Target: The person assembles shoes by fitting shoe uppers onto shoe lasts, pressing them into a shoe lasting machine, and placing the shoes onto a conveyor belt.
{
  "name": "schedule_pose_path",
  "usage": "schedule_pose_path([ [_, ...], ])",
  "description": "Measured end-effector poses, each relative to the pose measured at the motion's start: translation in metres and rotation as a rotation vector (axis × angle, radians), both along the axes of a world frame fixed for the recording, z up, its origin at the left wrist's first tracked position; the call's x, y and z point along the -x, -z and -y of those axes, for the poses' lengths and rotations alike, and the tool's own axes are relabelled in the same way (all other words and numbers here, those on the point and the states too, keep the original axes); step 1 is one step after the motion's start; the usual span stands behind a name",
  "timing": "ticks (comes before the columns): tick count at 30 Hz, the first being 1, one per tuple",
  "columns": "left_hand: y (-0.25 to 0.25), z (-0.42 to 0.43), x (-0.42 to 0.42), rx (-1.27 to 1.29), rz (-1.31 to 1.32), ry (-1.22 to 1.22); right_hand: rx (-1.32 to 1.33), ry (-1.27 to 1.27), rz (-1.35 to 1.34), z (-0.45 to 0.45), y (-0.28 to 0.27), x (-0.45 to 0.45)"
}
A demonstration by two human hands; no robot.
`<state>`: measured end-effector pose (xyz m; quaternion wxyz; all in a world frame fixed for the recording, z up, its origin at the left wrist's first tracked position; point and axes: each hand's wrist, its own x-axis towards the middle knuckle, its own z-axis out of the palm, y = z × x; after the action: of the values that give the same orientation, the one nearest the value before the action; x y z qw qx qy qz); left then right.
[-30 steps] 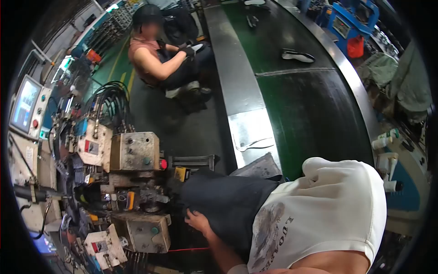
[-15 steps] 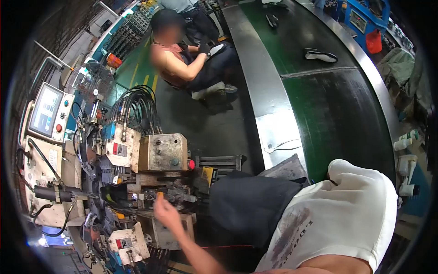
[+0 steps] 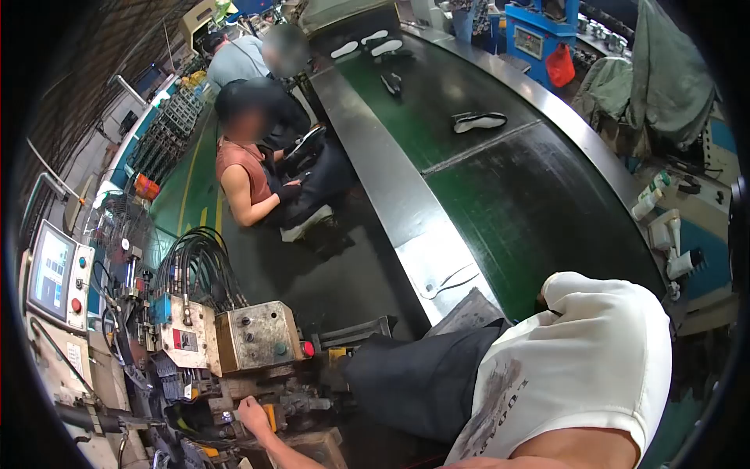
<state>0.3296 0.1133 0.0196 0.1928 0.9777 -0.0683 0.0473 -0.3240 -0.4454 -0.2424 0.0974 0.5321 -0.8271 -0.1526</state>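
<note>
My left hand [image 3: 253, 414] reaches over the machine's clamping area in the lower left of the head view. Its fingers look curled together beside a small metal fitting [image 3: 226, 417], and what they grip, if anything, is too small to make out. A yellow-orange part [image 3: 270, 416] shows right by the wrist. Just left of the hand, a dark shoe-like shape [image 3: 187, 422] sits among the machine parts. My right hand is out of sight; only the white sleeve [image 3: 574, 293] on that side shows.
A control box [image 3: 254, 336] with a red button [image 3: 308, 349] stands above my hand, and a touchscreen panel [image 3: 55, 270] at far left. Shoes, one here [image 3: 480, 122], lie on the conveyor [image 3: 539, 203]. A seated person [image 3: 250, 176] handles a shoe; another person is behind.
The view has swung, so the scene sits lower and further left. My left hand has moved from the yellow-orange part towards the metal fitting. The seated person's shoe is now raised and tilted.
</note>
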Motion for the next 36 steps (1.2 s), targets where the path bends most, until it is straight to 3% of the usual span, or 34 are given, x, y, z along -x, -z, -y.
schedule_pose_path([
  [7, -0.029, 0.017, 0.04, -0.117, 0.089, -0.139, 0.044, -0.059, 0.021, 0.001, 0.001, -0.006],
  [11, -0.022, 0.014, 0.034, -0.146, 0.158, -0.176, 0.039, -0.14, 0.05, 0.003, -0.004, -0.011],
  [13, -0.024, 0.017, 0.034, -0.162, 0.175, -0.203, -0.051, -0.164, 0.116, 0.002, -0.011, -0.012],
  [18, -0.027, 0.019, 0.032, -0.213, 0.184, -0.24, -0.555, -0.126, 0.578, 0.043, -0.044, 0.006],
  [21, -0.028, 0.019, 0.03, -0.25, 0.169, -0.212, -0.468, -0.355, 0.669, 0.055, -0.086, -0.01],
  [25, -0.001, -0.026, 0.0, -0.27, 0.088, -0.082, -0.605, -0.411, 0.628, 0.107, -0.071, -0.032],
  [27, 0.006, -0.034, 0.0, -0.53, 0.343, 0.121, -0.726, -0.489, 0.599, 0.125, -0.076, -0.059],
  [29, 0.024, -0.046, 0.0, -0.537, 0.643, 0.228, -0.733, -0.476, 0.457, 0.115, -0.059, -0.073],
  [30, 0.023, -0.048, -0.001, -0.508, 0.612, 0.256, -0.737, -0.472, 0.38, 0.112, -0.052, -0.078],
  [33, 0.013, -0.052, 0.002, -1.123, 0.684, 0.266, -0.766, -0.455, 0.415, 0.111, -0.064, -0.078],
  [34, 0.027, -0.065, -0.006, -0.74, 0.851, 0.37, -0.72, -0.465, 0.402, 0.112, -0.054, -0.078],
  [35, -0.012, -0.026, 0.016, -0.488, 0.559, 0.323, -0.71, -0.458, 0.499, 0.112, -0.063, -0.085],
  [36, -0.01, -0.016, 0.012, -0.228, 0.366, 0.13, -0.765, -0.486, 0.587, 0.106, -0.094, -0.103],
])
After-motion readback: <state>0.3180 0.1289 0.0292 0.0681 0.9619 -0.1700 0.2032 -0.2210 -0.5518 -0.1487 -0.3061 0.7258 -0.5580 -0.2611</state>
